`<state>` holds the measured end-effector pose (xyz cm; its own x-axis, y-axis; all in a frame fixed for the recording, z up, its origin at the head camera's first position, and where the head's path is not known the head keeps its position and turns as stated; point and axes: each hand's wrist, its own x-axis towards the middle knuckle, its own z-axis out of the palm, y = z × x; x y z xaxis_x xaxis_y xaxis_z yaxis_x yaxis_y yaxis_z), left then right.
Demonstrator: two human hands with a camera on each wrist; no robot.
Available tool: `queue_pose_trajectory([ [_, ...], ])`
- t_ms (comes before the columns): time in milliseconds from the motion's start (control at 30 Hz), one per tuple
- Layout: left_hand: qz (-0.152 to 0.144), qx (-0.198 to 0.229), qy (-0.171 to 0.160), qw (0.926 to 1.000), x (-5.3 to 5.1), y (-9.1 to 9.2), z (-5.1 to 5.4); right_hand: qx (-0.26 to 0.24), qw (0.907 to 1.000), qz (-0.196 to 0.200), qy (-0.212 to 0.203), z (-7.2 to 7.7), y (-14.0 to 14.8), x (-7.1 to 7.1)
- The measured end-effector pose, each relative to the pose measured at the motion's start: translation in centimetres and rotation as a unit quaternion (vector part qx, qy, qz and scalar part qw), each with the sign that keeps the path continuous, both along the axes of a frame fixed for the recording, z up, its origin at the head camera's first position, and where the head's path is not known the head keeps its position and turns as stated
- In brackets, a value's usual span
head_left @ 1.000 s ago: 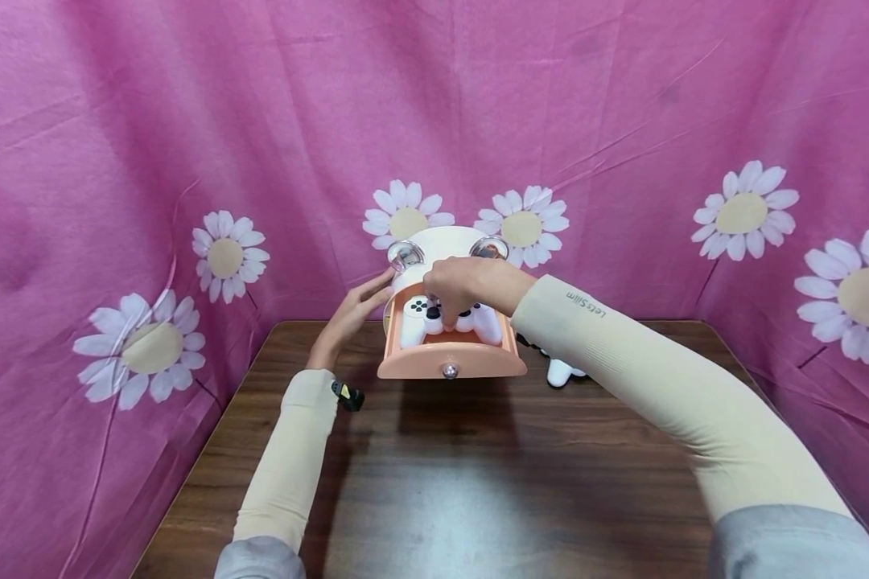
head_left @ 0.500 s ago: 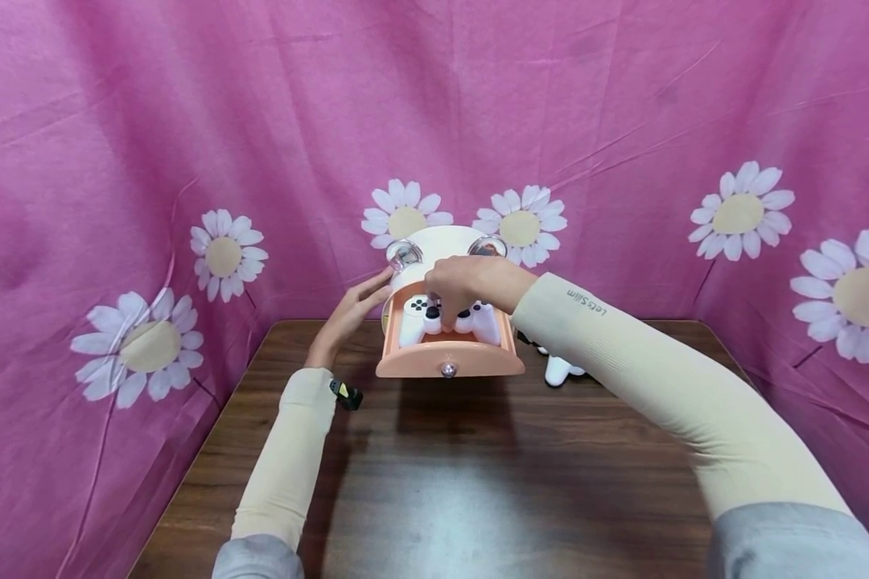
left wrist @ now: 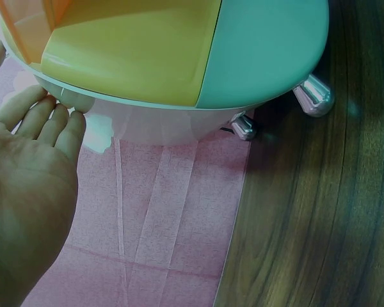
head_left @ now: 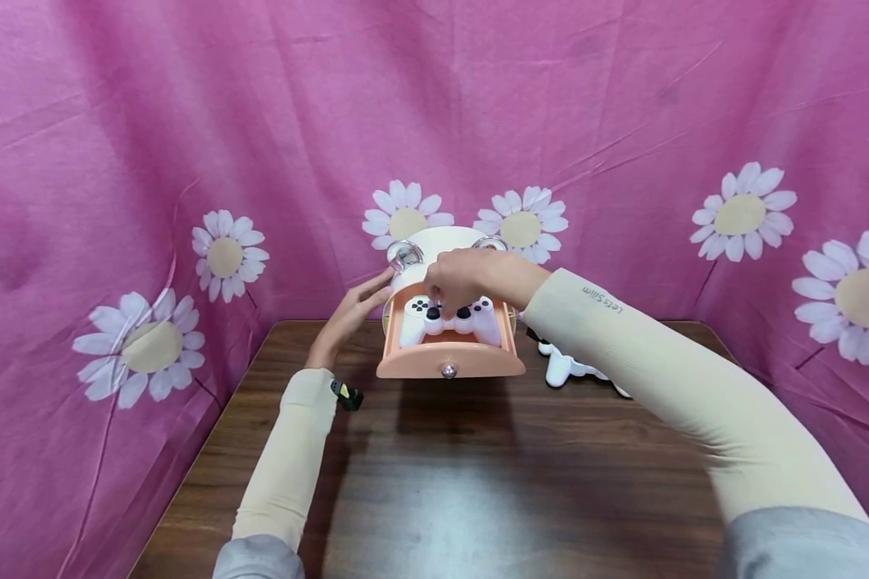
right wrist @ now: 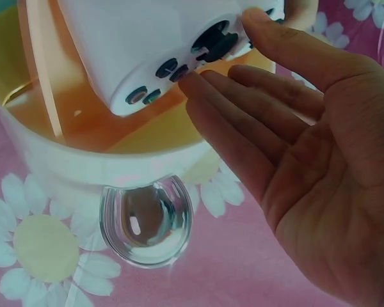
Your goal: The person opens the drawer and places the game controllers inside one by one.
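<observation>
A white game controller [head_left: 445, 319] with black sticks lies in the pulled-out orange drawer [head_left: 451, 360] of a rounded white case [head_left: 445, 241]. My right hand [head_left: 463, 273] is over the back of that drawer in the head view. In the right wrist view its fingers [right wrist: 243, 121] are extended, and its thumb is at the controller's edge; whether it touches cannot be told. My left hand [head_left: 349, 318] rests straight fingers against the case's left side. The left wrist view shows that hand [left wrist: 32, 166] beside the case's yellow drawer [left wrist: 134, 57] and teal drawer [left wrist: 269, 51].
Another white controller [head_left: 561, 368] lies on the brown wooden table [head_left: 434, 482], right of the case and partly behind my right sleeve. A silver bell-shaped ear [right wrist: 147, 220] sticks out from the case, which stands on metal feet [left wrist: 315, 96]. A pink flowered cloth [head_left: 297, 121] hangs behind.
My right hand has drawn up and back from between the controller's sticks, and its forearm has shifted rightward. The controller stays in the drawer. My left hand has kept its place.
</observation>
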<state>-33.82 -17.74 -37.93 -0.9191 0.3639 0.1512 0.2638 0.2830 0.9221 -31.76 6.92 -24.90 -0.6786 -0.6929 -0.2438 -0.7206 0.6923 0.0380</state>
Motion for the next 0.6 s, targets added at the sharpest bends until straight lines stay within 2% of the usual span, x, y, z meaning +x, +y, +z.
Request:
queue_pose_trajectory([
  [200, 0.002, 0.005, -0.002, 1.0000, 0.0, 0.1, -0.1, -0.061, 0.9953, 0.041, 0.063, 0.6, 0.9, 0.7],
  [367, 0.003, 0.002, -0.001, 1.0000, 0.1, 0.2, -0.1, -0.105, 0.9816, 0.086, 0.134, 0.8, 1.8, 1.6],
  [500, 0.003, 0.005, 0.001, 1.0000, 0.1, 0.1, 0.0, -0.138, 0.9717, 0.104, 0.161, 1.0, 2.4, 2.7],
  [600, 0.006, 0.004, 0.001, 1.0000, -0.8, -0.1, -0.8, -0.154, 0.9664, 0.110, 0.174, 1.0, 2.8, 3.6],
])
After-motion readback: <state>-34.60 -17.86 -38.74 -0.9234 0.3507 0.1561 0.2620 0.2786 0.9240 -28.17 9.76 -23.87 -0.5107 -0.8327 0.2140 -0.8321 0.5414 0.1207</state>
